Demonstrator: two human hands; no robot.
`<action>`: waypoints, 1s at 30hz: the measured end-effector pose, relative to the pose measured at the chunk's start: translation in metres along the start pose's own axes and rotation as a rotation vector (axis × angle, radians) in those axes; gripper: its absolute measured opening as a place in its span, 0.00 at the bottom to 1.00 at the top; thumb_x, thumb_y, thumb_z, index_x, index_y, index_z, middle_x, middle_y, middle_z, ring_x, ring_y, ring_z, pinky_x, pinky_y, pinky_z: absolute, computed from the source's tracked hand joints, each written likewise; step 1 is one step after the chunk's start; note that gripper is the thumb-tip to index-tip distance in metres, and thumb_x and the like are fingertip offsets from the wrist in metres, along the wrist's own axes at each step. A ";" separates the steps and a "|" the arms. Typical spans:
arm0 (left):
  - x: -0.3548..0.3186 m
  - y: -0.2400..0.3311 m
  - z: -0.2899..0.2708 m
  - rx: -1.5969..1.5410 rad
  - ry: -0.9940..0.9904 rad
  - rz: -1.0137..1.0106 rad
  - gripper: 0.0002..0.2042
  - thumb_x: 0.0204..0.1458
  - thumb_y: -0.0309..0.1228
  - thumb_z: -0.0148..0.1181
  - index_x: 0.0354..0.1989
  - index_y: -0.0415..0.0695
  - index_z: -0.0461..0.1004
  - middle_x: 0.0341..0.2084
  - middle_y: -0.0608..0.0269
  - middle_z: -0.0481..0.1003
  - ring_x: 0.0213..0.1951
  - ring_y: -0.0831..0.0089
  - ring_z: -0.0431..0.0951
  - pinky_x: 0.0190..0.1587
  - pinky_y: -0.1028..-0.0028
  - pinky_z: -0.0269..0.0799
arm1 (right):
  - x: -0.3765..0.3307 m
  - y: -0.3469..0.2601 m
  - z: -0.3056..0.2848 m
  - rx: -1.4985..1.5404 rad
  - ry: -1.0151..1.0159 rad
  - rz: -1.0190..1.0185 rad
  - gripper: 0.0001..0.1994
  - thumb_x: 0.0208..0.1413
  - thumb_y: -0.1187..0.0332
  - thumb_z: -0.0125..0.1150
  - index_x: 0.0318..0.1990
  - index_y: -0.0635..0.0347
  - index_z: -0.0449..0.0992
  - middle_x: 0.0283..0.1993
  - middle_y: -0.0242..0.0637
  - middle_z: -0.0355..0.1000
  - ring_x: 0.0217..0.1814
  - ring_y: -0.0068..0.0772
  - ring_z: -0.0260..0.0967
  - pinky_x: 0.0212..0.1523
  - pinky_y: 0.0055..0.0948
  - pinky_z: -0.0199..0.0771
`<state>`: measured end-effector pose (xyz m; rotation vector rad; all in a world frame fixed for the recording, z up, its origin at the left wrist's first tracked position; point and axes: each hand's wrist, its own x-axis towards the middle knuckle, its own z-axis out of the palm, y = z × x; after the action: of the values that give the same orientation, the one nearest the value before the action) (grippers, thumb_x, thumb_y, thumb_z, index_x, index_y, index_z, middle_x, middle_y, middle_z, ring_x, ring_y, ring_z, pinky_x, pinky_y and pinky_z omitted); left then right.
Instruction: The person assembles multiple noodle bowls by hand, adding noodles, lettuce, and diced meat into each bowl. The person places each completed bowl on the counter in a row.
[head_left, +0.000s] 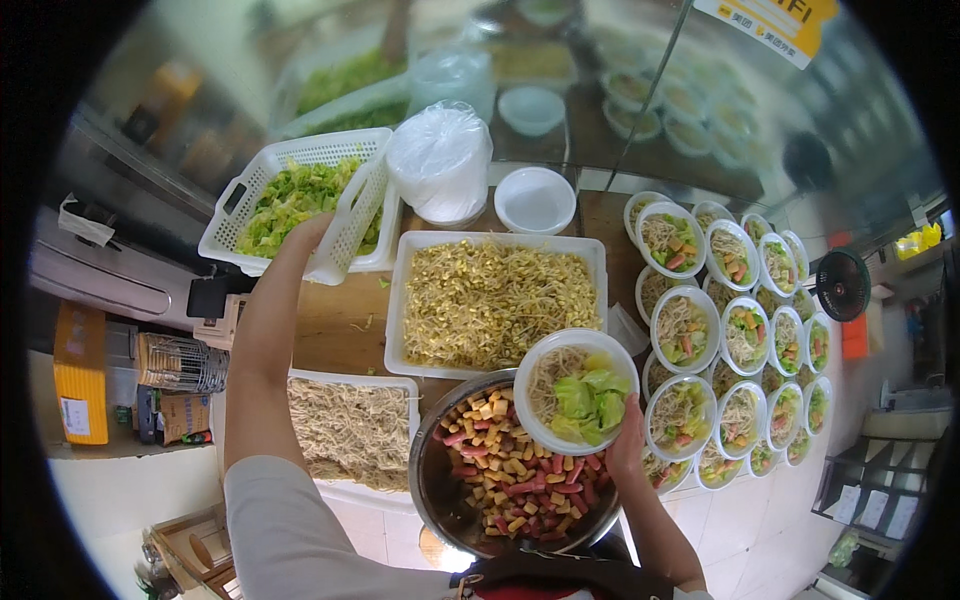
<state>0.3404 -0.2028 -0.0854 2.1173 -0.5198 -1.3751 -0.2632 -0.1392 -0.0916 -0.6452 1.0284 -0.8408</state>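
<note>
My right hand (627, 440) grips the rim of a white plastic bowl (524, 400), tilted toward me, with shredded pale strands and chopped green lettuce (592, 405) in it. The bowl is held over a steel basin (417, 470) of cut pink sausage and golden cubes (500, 490). At the far left, my left hand (318, 228) reaches into a white perforated basket (225, 235) of chopped lettuce (290, 205). The near right wall of the basket hides its fingers. Between the hands sits a white tray (396, 310) heaped with yellow bean sprouts (495, 300).
Filled bowls (685, 325) stand stacked in rows on the right. A plastic-wrapped stack of white bowls (440, 160) and a loose empty bowl (535, 200) are at the back, before a glass pane (590, 120). A tray of pale shredded strands (350, 430) lies under my left arm.
</note>
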 end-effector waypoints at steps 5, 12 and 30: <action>-0.068 0.026 -0.026 0.443 0.301 0.298 0.17 0.46 0.23 0.58 0.46 0.46 0.72 0.33 0.63 0.75 0.29 0.79 0.73 0.28 0.81 0.69 | 0.000 -0.004 0.006 -0.098 -0.059 -0.061 0.27 0.64 0.51 0.35 0.57 0.68 0.58 0.53 0.44 0.65 0.53 0.33 0.66 0.53 0.29 0.67; -0.198 0.056 0.021 -0.010 0.005 0.577 0.17 0.49 0.26 0.60 0.48 0.47 0.69 0.32 0.70 0.74 0.32 0.82 0.73 0.27 0.85 0.66 | 0.015 0.017 0.015 0.014 -0.203 0.003 0.25 0.64 0.53 0.35 0.56 0.67 0.59 0.53 0.43 0.65 0.52 0.32 0.66 0.53 0.32 0.68; -0.351 -0.031 0.436 0.550 0.016 1.081 0.14 0.40 0.20 0.58 0.38 0.41 0.70 0.33 0.52 0.68 0.37 0.54 0.72 0.39 0.63 0.69 | -0.031 -0.029 -0.057 0.136 -0.287 -0.044 0.22 0.65 0.54 0.36 0.55 0.64 0.60 0.50 0.38 0.65 0.50 0.25 0.64 0.50 0.25 0.67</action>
<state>-0.1989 -0.0766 0.0015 1.6719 -1.8443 -0.5985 -0.3321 -0.1330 -0.0764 -0.6526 0.6943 -0.8213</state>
